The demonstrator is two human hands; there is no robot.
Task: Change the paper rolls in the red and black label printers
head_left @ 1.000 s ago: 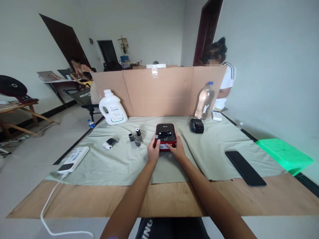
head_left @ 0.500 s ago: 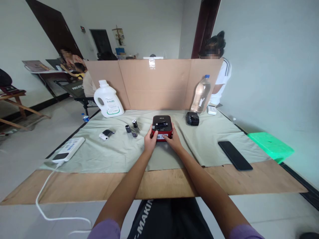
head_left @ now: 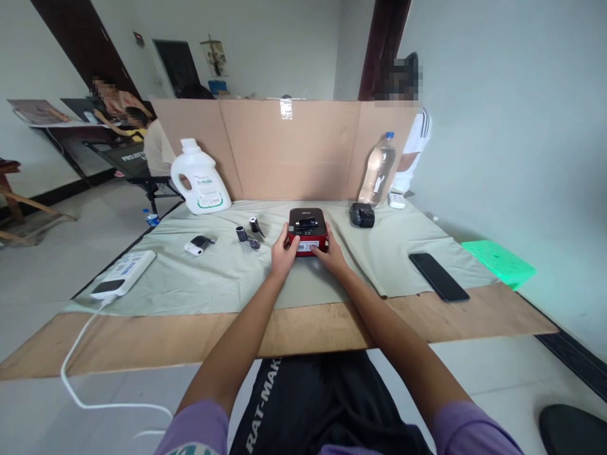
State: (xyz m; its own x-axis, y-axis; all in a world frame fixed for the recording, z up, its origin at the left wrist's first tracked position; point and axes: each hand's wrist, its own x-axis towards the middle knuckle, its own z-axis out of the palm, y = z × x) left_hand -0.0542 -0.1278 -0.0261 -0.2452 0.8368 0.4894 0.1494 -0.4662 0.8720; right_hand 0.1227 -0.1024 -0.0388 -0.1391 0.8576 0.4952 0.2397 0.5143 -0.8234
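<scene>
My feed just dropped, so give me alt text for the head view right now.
Both hands, left hand and right hand, grip the sides of a small red and black device on a pale cloth. A white jug and a water bottle stand behind it against a cardboard screen; a phone lies to the right.

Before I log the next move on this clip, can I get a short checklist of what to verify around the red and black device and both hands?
1. Left hand on the red and black device: ok, it grips the left side.
2. Right hand on the device: ok, fingers rest on its front right edge.
3. Device flat on the cloth: ok, it sits level.
4. Small black rolls apart from the left hand: ok, a gap shows.
5. Black phone out of the arms' way: ok, well off to the right.
6. Device lid latched: cannot tell.
</scene>
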